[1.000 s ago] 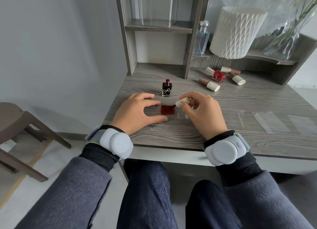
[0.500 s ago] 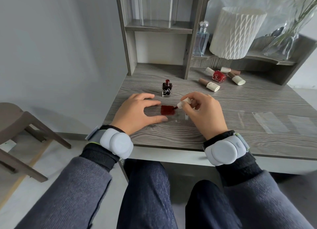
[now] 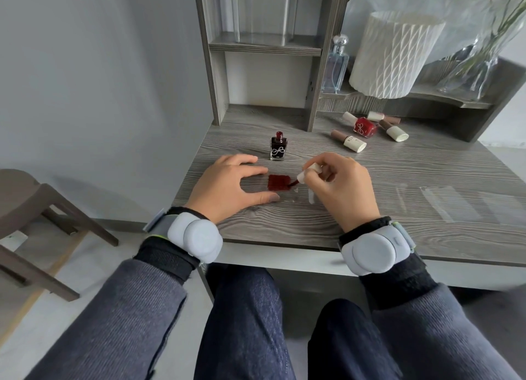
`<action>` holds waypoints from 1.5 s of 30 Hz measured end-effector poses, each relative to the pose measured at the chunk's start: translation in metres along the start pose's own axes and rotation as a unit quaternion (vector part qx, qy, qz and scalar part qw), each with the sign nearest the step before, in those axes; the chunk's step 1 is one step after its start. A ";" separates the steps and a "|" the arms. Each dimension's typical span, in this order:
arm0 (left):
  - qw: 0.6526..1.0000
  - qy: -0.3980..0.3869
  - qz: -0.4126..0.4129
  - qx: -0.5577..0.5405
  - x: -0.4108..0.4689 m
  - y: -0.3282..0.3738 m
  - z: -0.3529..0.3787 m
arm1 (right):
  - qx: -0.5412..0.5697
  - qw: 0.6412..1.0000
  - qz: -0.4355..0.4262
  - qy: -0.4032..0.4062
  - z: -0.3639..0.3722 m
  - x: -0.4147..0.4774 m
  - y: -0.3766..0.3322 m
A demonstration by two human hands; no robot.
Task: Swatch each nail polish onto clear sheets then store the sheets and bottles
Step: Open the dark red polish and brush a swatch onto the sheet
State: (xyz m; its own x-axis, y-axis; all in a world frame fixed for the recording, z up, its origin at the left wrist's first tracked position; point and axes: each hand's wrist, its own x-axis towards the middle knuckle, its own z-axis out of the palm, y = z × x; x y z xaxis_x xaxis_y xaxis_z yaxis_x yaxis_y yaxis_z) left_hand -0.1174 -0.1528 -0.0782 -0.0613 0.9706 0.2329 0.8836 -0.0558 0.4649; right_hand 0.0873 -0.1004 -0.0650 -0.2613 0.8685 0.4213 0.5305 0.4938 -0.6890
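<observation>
Right hand (image 3: 345,192) has slid a little toward 3 o'clock since a second ago, so the brush (image 3: 308,172) is tilted lower, its wet tip on the 3 o'clock edge of the swatch (image 3: 279,182). Left hand (image 3: 227,189) unchanged.

Right fingers (image 3: 327,167) pinch the pale cap of the brush. Left fingers are straight and spread wide, index and thumb pressing the clear sheet (image 3: 299,194) flat on the desk (image 3: 398,166). They bracket the swatch from 9 o'clock without touching the paint.

The dark red swatch is a filled square on the sheet, at the front centre of the desk. The open bottle (image 3: 278,146) stands upright at 12 o'clock of it, just beyond the left index.

Judgement: this swatch is nearly done and only the right edge needs tidying.
- Use light, short strokes pulled inward, so polish doesn't run off the sheet.
- Keep the left hand pressing, since the sheet looks slippery.
- Lift the brush straight up, then go back to the open bottle without passing over the wet patch.
- Don't knock the bottle: it's uncapped and close.

Capped bottles (image 3: 363,127) lie at 2 o'clock, spare sheets (image 3: 444,200) at 3 o'clock, so most swatching appears still to do.
</observation>
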 end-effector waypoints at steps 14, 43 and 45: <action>1.000 0.003 -0.001 0.000 0.000 -0.001 0.001 | -0.019 1.000 0.006 0.001 -0.001 -0.001 -0.002; 0.981 0.027 -0.080 -0.172 0.005 0.006 -0.007 | 0.047 0.996 0.003 0.078 -0.006 0.000 -0.003; 0.973 0.066 -0.078 -0.208 0.011 0.014 -0.007 | 0.062 0.994 -0.001 0.085 -0.006 0.001 -0.003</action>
State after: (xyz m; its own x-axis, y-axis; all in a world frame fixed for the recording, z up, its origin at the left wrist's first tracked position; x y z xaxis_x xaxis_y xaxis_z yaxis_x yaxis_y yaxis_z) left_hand -0.1090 -0.1448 -0.0638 -0.2632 0.9379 0.2261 0.5956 -0.0264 0.8029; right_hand 0.0903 -0.1016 -0.0589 -0.1155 0.8528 0.5092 0.4241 0.5060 -0.7511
